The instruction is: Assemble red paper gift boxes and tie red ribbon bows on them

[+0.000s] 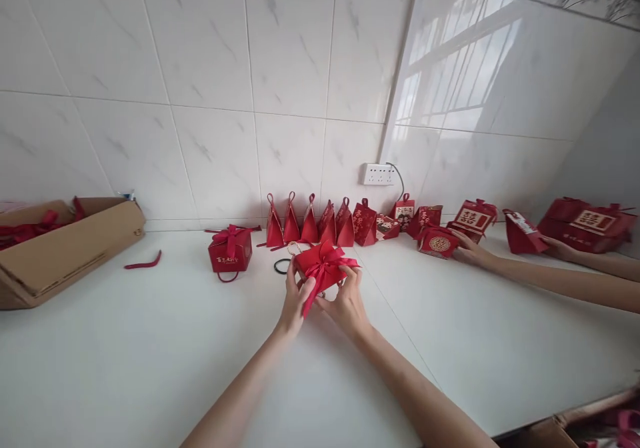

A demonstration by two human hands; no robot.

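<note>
A small red gift box [306,261] with a pink-red ribbon bow [327,267] on top is held a little above the white table, tilted toward me. My left hand [295,298] grips its left side, the thumb by a hanging ribbon tail. On the right side, my right hand [347,300] closes round the box near its lower edge. A beaded loop handle [294,249] shows at the box's back left. Just behind my left hand lies a black ring [281,266]. The underside of the box is hidden.
At the left stands a cardboard box [75,248] with red ribbons inside. A loose red strip [143,263] and a bowed red box [231,251] lie nearby. Several red triangular boxes [311,221] line the wall below a power strip [379,174]. A co-worker's hands [467,249] touch red boxes at right.
</note>
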